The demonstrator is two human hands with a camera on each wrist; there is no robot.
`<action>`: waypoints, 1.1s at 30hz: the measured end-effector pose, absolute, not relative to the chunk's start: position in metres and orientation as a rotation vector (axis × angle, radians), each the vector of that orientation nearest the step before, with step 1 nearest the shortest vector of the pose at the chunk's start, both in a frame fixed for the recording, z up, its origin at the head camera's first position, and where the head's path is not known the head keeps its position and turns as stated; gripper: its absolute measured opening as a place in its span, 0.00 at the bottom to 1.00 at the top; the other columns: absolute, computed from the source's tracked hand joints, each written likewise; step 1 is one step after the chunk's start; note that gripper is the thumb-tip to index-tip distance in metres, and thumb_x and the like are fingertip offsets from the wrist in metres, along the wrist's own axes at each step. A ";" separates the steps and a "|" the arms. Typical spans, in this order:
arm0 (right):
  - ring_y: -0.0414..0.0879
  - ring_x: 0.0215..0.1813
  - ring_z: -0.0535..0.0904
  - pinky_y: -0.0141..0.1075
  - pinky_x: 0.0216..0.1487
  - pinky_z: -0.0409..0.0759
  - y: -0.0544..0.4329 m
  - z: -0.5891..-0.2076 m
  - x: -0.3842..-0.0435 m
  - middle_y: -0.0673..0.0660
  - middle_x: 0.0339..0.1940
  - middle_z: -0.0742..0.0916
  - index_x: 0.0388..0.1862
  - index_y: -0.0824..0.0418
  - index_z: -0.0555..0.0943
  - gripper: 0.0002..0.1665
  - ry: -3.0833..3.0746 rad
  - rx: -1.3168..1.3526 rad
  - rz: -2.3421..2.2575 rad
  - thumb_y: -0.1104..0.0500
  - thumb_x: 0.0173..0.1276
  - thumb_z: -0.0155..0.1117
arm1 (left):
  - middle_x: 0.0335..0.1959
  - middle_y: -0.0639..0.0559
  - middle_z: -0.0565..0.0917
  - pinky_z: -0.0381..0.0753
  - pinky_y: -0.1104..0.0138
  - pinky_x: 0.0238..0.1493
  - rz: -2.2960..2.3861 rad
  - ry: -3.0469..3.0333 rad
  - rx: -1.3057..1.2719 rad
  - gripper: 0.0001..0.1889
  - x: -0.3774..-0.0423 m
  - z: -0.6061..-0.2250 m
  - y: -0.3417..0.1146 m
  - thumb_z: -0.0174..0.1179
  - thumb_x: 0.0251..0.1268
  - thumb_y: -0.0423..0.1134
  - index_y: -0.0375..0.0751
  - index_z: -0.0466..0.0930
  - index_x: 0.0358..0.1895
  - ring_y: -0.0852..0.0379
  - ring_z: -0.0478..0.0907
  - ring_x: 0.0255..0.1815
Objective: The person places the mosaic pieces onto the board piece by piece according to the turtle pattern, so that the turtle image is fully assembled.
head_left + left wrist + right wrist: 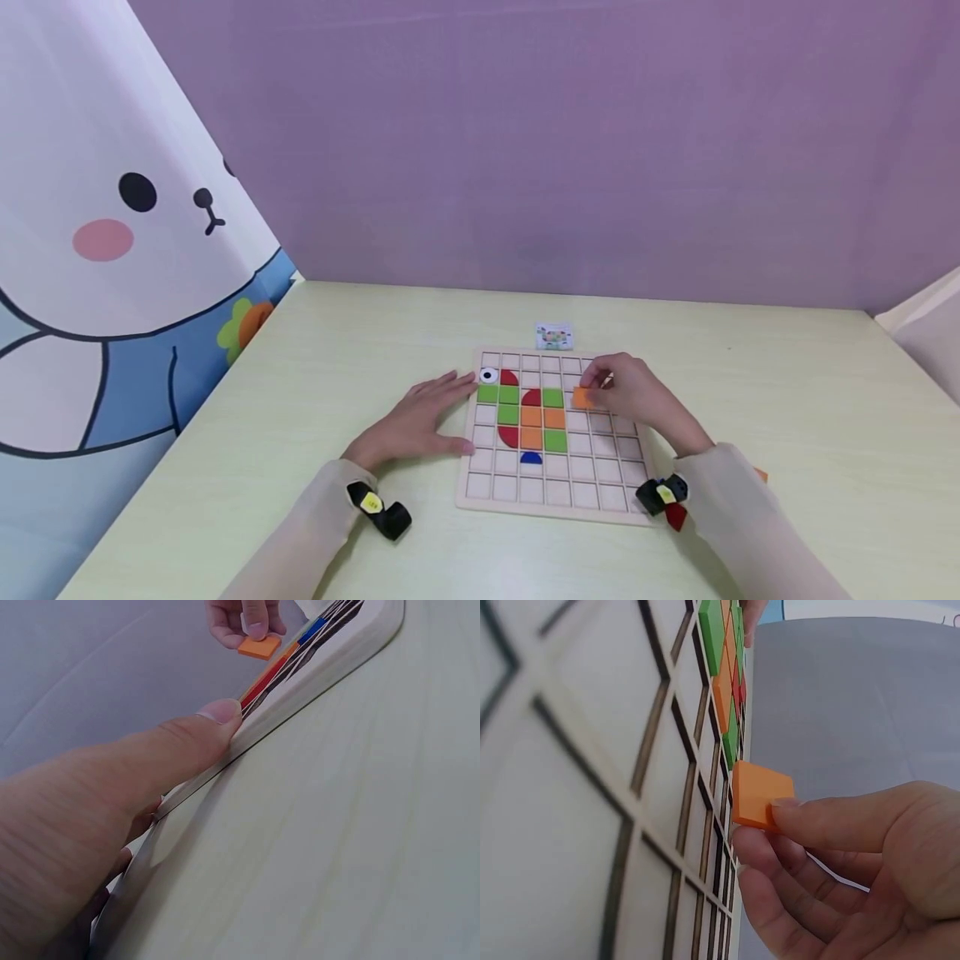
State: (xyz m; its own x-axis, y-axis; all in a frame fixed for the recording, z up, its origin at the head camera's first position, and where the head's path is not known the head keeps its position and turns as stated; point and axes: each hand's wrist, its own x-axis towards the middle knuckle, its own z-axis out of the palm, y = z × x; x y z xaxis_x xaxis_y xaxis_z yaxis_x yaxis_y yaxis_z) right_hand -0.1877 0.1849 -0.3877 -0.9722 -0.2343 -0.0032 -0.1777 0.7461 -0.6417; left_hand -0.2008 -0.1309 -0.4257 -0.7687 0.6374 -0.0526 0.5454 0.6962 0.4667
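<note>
Your right hand (630, 387) pinches an orange tile (582, 398) above a wooden grid board (606, 471), the piece caught between thumb and fingertips and, as the left wrist view shows, clear of the board's surface. The tile sits at the far end of your grip, off the left side of the hand as the head view has it, its free side facing the pieces already laid. Nearest along that row is a green square (552, 397), with a gap between the two.

Your left hand (416, 421), gripping nothing, lies with fingers extended at the board's left edge, its thumb touching the rim, well apart from the orange tile.

On the grid between your hands, three orange squares (531, 438) cluster among green squares and red curved pieces (508, 436), with a white disc with a black dot (488, 376) at the upper left and a blue half-round (531, 457) below. A small printed card (554, 336) lies just beyond the board's far edge; a red piece (676, 517) rests near your right wrist, and a bit of orange (761, 475) shows past your right sleeve (738, 500) on the pale tabletop (810, 400)
</note>
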 end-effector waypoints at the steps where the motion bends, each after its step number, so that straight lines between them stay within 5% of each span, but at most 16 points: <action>1: 0.47 0.34 0.73 0.34 0.36 0.74 0.184 -0.388 -0.189 0.56 0.31 0.82 0.33 0.63 0.82 0.03 2.854 -0.336 -1.038 0.69 0.61 0.64 | 0.77 0.54 0.53 0.44 0.47 0.76 0.642 2.696 0.952 0.47 -0.201 -0.426 -0.131 0.62 0.54 0.64 0.51 0.54 0.75 0.48 0.42 0.79; 33: 0.44 0.32 0.75 0.33 0.35 0.74 0.178 -0.398 -0.196 0.55 0.31 0.86 0.34 0.64 0.85 0.05 2.854 -0.309 -0.986 0.68 0.59 0.66 | 0.77 0.54 0.53 0.44 0.47 0.76 0.637 2.691 0.937 0.48 -0.201 -0.427 -0.131 0.62 0.53 0.65 0.51 0.54 0.75 0.49 0.42 0.79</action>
State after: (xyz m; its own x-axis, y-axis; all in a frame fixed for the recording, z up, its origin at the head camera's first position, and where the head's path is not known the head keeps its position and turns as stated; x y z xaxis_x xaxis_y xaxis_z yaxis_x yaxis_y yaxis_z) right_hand -0.1962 0.1776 -0.3979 -0.9737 -0.2252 -0.0340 -0.1562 0.7691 -0.6197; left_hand -0.2013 -0.1311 -0.4266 -0.7721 0.6323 -0.0639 0.5365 0.7024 0.4677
